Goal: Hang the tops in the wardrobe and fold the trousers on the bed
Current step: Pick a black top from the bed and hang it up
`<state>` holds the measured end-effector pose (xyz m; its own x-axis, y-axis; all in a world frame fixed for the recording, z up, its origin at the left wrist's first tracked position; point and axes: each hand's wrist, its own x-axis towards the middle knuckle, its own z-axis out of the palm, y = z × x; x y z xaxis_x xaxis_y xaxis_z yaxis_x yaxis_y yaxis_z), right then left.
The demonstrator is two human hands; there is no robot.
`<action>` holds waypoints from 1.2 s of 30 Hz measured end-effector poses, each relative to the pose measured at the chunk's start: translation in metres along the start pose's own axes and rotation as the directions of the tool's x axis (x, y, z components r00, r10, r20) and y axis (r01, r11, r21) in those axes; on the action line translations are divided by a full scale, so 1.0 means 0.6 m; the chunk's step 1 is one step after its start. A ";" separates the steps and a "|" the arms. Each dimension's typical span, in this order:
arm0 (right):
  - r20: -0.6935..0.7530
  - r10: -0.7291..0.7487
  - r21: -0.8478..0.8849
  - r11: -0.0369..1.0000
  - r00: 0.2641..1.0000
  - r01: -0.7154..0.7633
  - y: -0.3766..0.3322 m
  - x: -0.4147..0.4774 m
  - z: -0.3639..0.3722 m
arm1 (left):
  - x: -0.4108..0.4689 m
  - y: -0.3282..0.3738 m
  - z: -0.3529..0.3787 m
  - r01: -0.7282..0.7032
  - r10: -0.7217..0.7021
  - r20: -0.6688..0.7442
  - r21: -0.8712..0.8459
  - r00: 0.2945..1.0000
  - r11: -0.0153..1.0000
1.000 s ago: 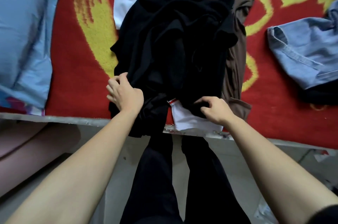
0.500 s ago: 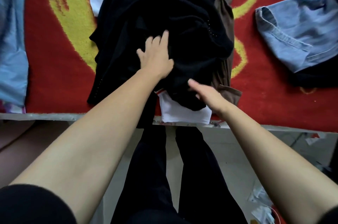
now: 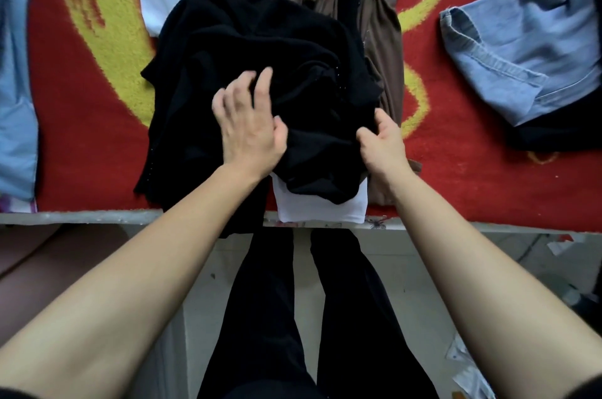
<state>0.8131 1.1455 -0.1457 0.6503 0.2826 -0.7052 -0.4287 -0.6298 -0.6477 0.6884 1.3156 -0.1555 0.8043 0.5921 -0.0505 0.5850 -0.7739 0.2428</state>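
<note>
Garment heap at near edge of blanket, denim piece well to its right, pillow far left.

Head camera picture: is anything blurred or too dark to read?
Head view: soft, even light with no glare; the left hand looks slightly motion-smeared at its fingertips; the crumpled black fabric garment is so dark its folds barely show.
</note>
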 end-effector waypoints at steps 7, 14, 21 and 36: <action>0.085 -0.003 -0.068 0.998 0.996 0.009 0.012 -0.045 -0.038 | 0.135 0.085 -0.003 -0.457 0.378 0.493 0.045 0.784 0.889; 0.113 -0.098 0.010 0.995 0.989 0.097 -0.053 -0.075 -0.084 | 0.121 0.100 -0.131 0.072 -0.018 0.080 -0.740 0.997 0.669; 0.236 -0.273 0.043 0.962 0.933 0.270 -0.222 -0.138 -0.053 | 0.066 0.102 -0.459 -0.006 -0.225 -0.147 -0.849 0.963 0.528; 0.564 -0.664 -0.038 0.573 0.491 0.819 -0.493 -0.422 0.058 | -0.307 -0.008 -0.711 0.219 -0.839 -0.336 -0.862 0.427 0.457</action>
<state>0.7538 1.2855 0.2144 0.2502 0.9650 -0.0783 0.3109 -0.1567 -0.9374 0.4930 1.3062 0.2661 -0.1825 0.9781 0.1003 0.3529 -0.0301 0.9352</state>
